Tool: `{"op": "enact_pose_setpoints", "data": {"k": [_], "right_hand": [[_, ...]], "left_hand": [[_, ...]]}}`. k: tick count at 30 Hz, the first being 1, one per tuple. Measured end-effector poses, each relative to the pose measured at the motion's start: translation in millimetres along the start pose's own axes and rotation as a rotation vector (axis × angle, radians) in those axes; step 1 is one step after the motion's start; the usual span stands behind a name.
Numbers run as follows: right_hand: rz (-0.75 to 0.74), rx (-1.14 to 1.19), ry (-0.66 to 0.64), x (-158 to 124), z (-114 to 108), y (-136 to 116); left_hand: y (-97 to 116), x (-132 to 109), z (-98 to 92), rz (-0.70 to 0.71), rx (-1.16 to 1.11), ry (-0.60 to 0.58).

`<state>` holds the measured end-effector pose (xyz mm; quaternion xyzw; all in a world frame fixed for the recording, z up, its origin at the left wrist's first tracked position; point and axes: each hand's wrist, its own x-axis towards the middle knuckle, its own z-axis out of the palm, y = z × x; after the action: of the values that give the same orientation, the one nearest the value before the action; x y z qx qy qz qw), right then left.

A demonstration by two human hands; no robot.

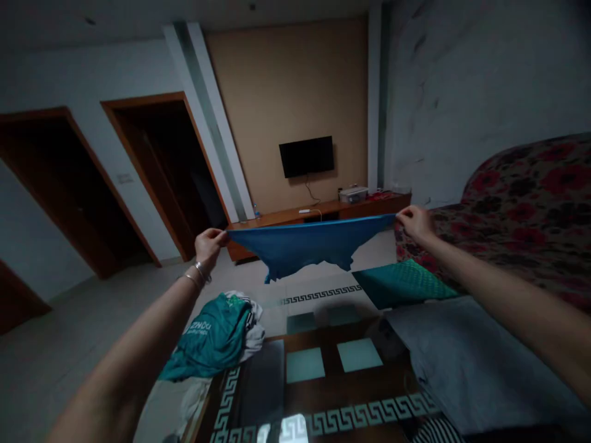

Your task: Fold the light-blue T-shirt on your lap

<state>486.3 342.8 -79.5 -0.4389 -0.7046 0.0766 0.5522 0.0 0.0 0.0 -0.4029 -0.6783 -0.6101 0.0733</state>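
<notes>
A blue cloth (305, 246) hangs stretched between my hands, its lower edge ragged and drooping. My left hand (209, 246) pinches one top corner, with thin metal bangles (196, 274) on that wrist. My right hand (415, 224) pinches the other top corner. Below my left hand, a teal printed garment (207, 335) lies heaped with white and striped clothes (253, 338) on a glass-topped coffee table (323, 369). Neither hand touches the pile.
A red-flowered sofa (530, 203) runs along the right, with a green cushion (401, 283) and a grey blanket (471, 363) on it. Ahead stand a low wooden cabinet (318, 215) and a wall-mounted television (306, 156). Dark doorways (161, 178) open on the left.
</notes>
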Motion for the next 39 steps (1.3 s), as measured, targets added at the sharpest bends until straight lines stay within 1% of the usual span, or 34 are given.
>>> {"op": "enact_pose_setpoints", "data": {"k": [2, 4, 6, 9, 12, 15, 17, 20, 24, 27, 30, 33, 36, 39], "right_hand": [[-0.004, 0.039, -0.126, -52.2, 5.7, 27.7], [-0.006, 0.044, -0.232, -102.0, 6.1, 53.0], [-0.036, 0.033, -0.338, -148.4, 2.1, 75.1], [-0.113, 0.024, -0.511, -210.0, -9.9, 101.0], [-0.156, 0.0, -0.646, -257.5, -26.3, 116.5], [-0.172, -0.02, -0.707, -285.7, -44.7, 122.6], [-0.175, -0.031, -0.72, -294.2, -57.8, 123.1], [-0.18, -0.045, -0.71, -298.2, -79.2, 121.7], [-0.2, -0.031, -0.68, -304.0, -112.1, 120.6], [-0.203, -0.011, -0.662, -317.3, -138.8, 120.7], [-0.196, -0.013, -0.656, -340.2, -164.3, 120.9], [-0.174, -0.008, -0.66, -370.3, -185.2, 122.0], [-0.148, 0.001, -0.655, -402.0, -199.3, 125.0], [-0.115, -0.022, -0.62, -430.2, -207.7, 129.1]], "left_hand": [[-35.0, -45.5, -7.5, -0.041, 0.065, -0.088], [-64.6, -91.8, -17.2, -0.075, 0.115, -0.163], [-89.6, -137.2, -28.0, -0.099, 0.171, -0.231], [-120.7, -200.4, -43.7, -0.084, 0.307, -0.354], [-143.7, -256.0, -57.0, -0.082, 0.383, -0.455], [-155.8, -302.0, -67.9, -0.109, 0.394, -0.49], [-157.3, -326.8, -73.6, -0.113, 0.398, -0.504], [-150.6, -356.4, -80.5, -0.088, 0.392, -0.493], [-130.2, -387.9, -90.6, -0.027, 0.366, -0.424], [-112.6, -412.7, -101.2, 0.017, 0.356, -0.402], [-97.8, -442.8, -112.6, 0.037, 0.359, -0.381], [-88.2, -476.5, -121.5, 0.048, 0.375, -0.368], [-85.3, -508.1, -127.0, 0.041, 0.387, -0.37], [-88.5, -533.0, -131.4, 0.015, 0.389, -0.376]]}}
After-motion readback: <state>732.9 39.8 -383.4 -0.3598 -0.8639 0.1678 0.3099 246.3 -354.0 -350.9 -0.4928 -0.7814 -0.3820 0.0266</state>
